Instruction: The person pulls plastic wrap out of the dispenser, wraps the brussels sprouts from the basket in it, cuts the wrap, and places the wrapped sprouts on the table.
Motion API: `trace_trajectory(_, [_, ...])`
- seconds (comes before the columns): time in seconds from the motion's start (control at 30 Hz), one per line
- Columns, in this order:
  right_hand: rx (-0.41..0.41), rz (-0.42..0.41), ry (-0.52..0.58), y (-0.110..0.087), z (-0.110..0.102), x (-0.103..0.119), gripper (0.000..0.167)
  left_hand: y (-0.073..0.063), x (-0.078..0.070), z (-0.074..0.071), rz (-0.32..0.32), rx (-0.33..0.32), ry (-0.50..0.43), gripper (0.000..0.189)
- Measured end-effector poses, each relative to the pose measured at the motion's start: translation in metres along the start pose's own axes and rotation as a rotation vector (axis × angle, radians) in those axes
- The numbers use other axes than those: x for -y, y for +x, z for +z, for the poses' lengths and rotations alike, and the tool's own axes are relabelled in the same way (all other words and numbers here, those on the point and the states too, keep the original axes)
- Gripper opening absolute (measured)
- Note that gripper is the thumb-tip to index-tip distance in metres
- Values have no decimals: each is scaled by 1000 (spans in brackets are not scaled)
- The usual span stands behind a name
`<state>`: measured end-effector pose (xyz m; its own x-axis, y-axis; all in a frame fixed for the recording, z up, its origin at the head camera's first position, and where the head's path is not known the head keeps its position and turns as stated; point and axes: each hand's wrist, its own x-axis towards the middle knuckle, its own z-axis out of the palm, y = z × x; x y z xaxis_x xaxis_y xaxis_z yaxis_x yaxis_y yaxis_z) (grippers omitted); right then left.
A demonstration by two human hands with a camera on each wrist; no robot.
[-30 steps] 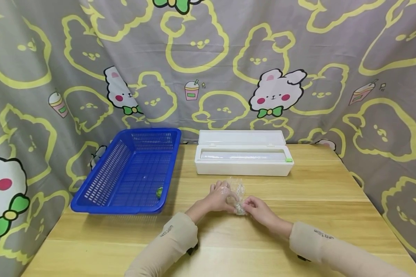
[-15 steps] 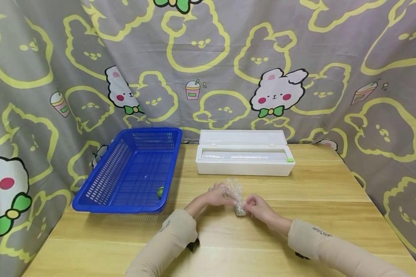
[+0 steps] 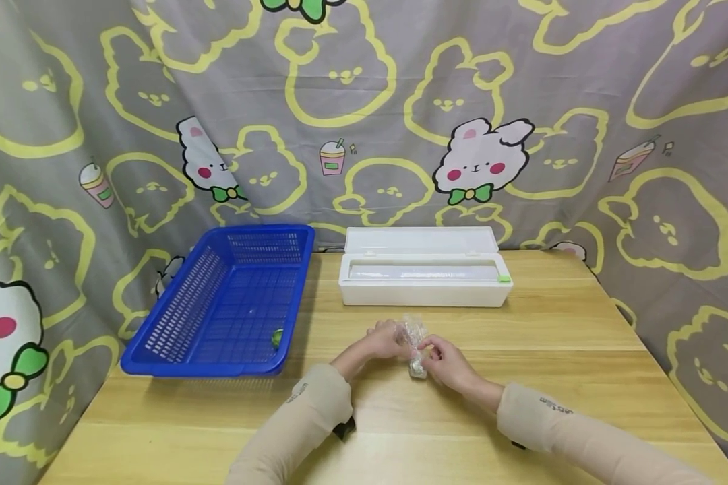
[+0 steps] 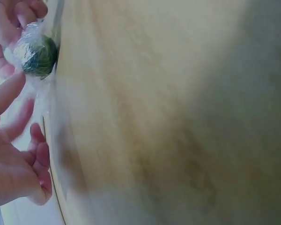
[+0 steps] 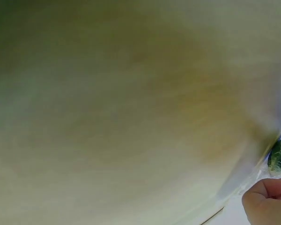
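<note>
A small round green vegetable (image 4: 43,57), wrapped in clear cling film (image 3: 414,331), sits on the table between my two hands; its exact kind is unclear. The film gathers into a loose crinkled tuft above it. My left hand (image 3: 383,340) holds the film from the left between thumb and fingers, its other fingers loosely bent. From the right, my right hand (image 3: 451,365) pinches the film just above the vegetable with curled fingers. In the right wrist view only part of the right hand and the wrapped vegetable (image 5: 280,158) show at the edge.
At the left stands a blue plastic basket (image 3: 135,367) with a green item (image 3: 277,338) in its near right corner. Behind the hands lies a long white cling film box (image 3: 425,294), lid raised, roll inside. A patterned curtain (image 3: 364,101) hangs behind the wooden table (image 3: 582,377).
The film, spread over my left fingers earlier, is now drawn into a narrower tuft. My right hand has moved slightly up and left to the gathered neck of the film.
</note>
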<state>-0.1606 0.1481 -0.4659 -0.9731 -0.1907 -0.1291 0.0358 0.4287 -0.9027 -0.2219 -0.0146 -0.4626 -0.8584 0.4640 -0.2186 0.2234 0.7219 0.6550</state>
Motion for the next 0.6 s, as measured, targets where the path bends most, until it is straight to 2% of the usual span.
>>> trace_trajectory(0.17, [-8,25,-15,0,0,0,25,-4,-5,4,-43,-105,-69,96])
trace_trajectory(0.33, [3,64,-35,-1,0,1,22,-9,-8,9,-35,-185,-86,111])
trace_trajectory(0.43, [24,64,-59,-1,-2,2,22,-12,-8,11,6,-230,-64,98])
trace_trajectory(0.6, [68,50,-75,0,-5,3,26,-16,-9,13,96,-226,14,39])
